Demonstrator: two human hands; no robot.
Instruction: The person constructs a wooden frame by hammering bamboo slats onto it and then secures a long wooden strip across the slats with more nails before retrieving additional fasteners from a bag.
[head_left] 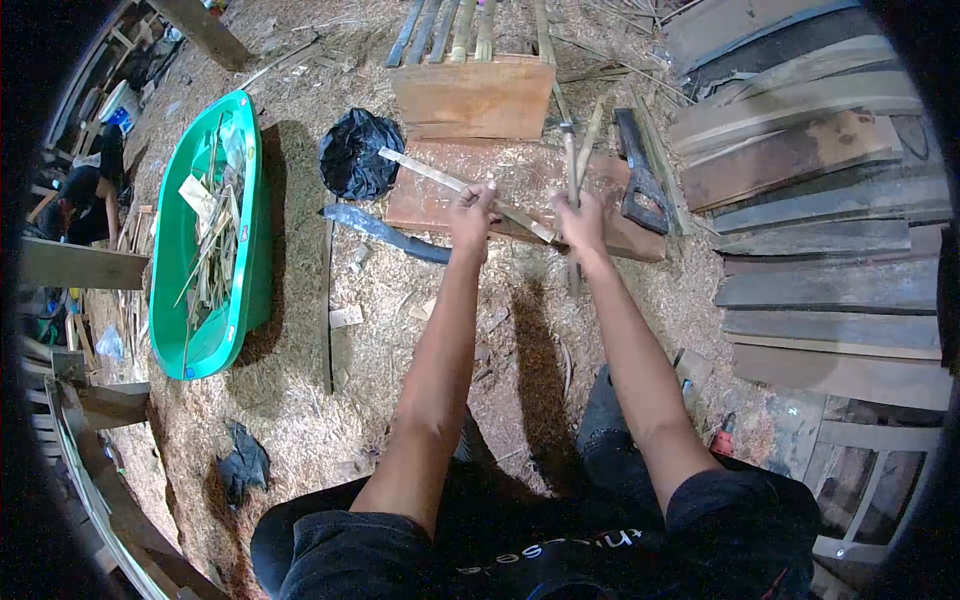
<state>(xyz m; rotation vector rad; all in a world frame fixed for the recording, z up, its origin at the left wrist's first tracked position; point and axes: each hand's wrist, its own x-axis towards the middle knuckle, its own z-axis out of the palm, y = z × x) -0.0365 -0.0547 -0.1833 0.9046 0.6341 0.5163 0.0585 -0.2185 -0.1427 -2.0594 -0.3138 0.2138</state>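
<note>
My left hand (473, 212) is closed around a thin pale wooden strip (425, 172), which slants down to the right over a reddish plank (420, 205). Close by on the right, my right hand (580, 222) grips a narrow dark stick (571, 160) pointing away from me. The pale strip's lower end lies right at the right-hand fingers. A handsaw (645, 190) with a dark handle rests at the plank's right end. To the left of the plank lie a curved dark blade (385, 233) and a crumpled black plastic bag (360, 153).
A green tub (252, 200) of wood scraps stands at left, with another person (90, 200) beyond it. Weathered boards (820, 215) line the right side. An upright board (475, 97) with several slats behind it stands ahead. Shavings cover the ground.
</note>
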